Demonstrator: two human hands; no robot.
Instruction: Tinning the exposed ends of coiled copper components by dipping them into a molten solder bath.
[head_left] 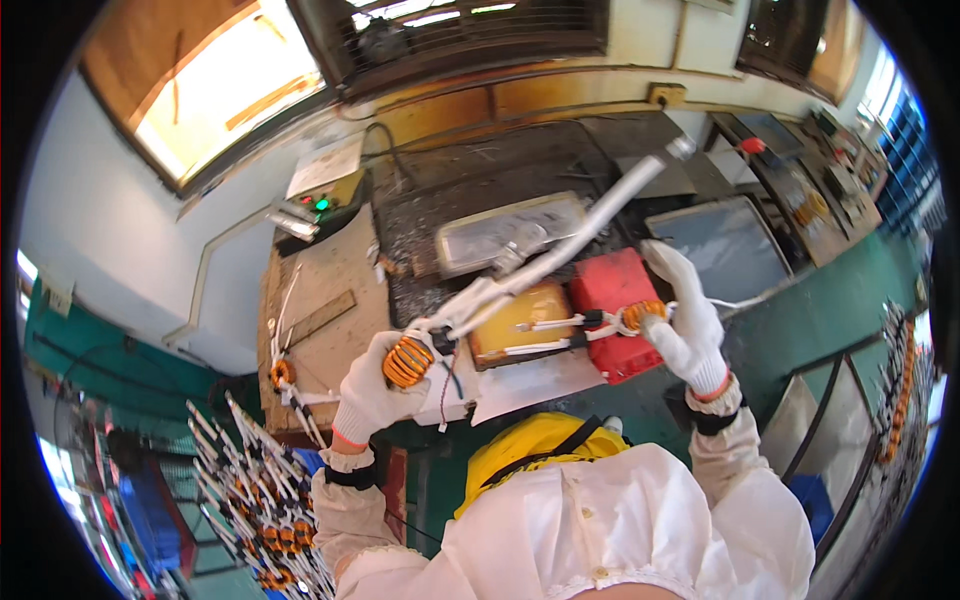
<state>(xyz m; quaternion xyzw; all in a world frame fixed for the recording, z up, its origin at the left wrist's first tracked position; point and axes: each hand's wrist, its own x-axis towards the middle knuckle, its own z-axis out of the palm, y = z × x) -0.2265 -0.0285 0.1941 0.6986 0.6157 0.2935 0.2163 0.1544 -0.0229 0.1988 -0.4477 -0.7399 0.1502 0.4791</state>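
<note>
My left hand (375, 398), in a white glove, is closed on a ring-shaped coil (407, 362) wound with orange copper wire. Long white-sleeved leads (590, 225) run from this coil up and to the right, across the bench; their far end is blurred. Also gloved, my right hand (695, 325) grips a second copper-wound coil (640, 317) between thumb and fingers. That coil's shorter white leads (552, 324), with black sleeves near the coil, point left over a yellow block (520, 310) and a red container (612, 277). Thin dark wires hang beside the left coil.
A shallow metal tray (470, 248) sits on the dark, dirty bench. At the back left stands a control box with green lights (325, 203). Another coil (283, 374) lies on the brown board (330, 265). Several leaded coils (285, 540) crowd the lower left. A grey-topped tray (725, 245) is to the right.
</note>
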